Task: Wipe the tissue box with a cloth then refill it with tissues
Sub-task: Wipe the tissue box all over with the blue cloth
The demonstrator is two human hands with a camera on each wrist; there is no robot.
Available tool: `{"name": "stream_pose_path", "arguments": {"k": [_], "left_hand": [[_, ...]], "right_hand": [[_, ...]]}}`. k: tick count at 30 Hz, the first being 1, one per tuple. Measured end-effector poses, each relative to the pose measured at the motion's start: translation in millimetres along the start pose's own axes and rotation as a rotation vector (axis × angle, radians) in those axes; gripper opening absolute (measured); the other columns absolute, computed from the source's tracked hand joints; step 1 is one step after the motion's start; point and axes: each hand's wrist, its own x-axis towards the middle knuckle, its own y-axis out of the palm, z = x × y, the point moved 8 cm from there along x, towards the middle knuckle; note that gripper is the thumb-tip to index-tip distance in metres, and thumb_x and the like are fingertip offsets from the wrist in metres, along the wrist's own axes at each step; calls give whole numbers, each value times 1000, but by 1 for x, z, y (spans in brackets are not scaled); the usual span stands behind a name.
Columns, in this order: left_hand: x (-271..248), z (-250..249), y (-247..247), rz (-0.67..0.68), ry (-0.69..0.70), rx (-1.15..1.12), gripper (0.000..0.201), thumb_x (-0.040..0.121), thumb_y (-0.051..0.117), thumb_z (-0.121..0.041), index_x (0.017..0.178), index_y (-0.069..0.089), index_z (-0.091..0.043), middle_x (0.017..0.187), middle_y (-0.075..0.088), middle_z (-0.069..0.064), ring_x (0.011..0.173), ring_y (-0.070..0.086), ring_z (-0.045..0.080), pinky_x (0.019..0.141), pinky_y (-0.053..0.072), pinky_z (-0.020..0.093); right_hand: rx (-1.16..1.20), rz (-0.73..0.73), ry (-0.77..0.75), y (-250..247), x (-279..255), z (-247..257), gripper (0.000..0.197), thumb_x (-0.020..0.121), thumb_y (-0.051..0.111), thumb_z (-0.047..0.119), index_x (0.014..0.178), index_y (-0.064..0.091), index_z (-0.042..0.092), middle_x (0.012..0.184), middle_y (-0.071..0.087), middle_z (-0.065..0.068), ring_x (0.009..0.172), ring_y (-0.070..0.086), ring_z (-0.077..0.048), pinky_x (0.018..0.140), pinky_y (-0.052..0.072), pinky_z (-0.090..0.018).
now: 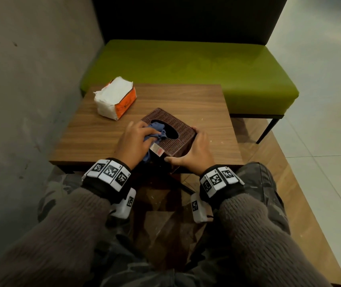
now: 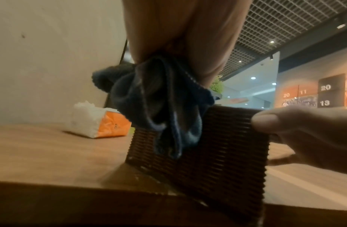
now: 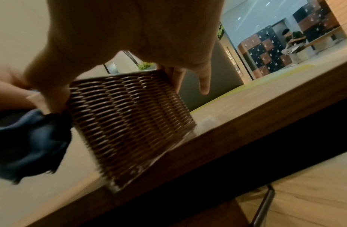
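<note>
We count one woven tissue box (image 1: 177, 129) at the table's (image 1: 95, 133) six o'clock edge, one cloth (image 1: 155, 132) bunched in our left hand (image 1: 133, 145), right hand (image 1: 196, 151) clasping the box's corner, one tissue pack (image 1: 114, 98) at eleven o'clock, bare tabletop at three o'clock.

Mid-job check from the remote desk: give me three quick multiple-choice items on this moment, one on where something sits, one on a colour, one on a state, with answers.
1. Where is the tissue pack?
A. inside the tissue box
B. on the table, beyond the left hand
C. on the green bench

2. What colour is the cloth?
A. blue
B. white
C. red

3. What is the right hand doing?
A. hanging idle off the table
B. pulling out a tissue
C. gripping the tissue box

Answers: 1 B, the pack lies on the table apart from the box. 2 A, the cloth bunched in the left hand is blue. 3 C, thumb on the near side and fingers on the far side hold the box.
</note>
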Motion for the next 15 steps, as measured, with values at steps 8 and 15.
{"name": "stream_pose_path", "arguments": {"k": [8,15], "left_hand": [[14,11,-7,134,129,-120,20,77,69,2,94,73,-7,97,63,11,92,56,20,76,38,27],[25,6,-7,289,258,-112,28,73,70,7,94,74,-11,99,61,5,89,48,4,78,35,17]], "right_hand": [[26,152,17,-11,-20,8,81,59,77,63,117,43,17,117,48,1,112,49,-16,91,46,-33],[-301,508,-314,-15,13,42,83,65,83,43,136,44,25,149,33,-4,137,31,-23,107,34,-38]]}}
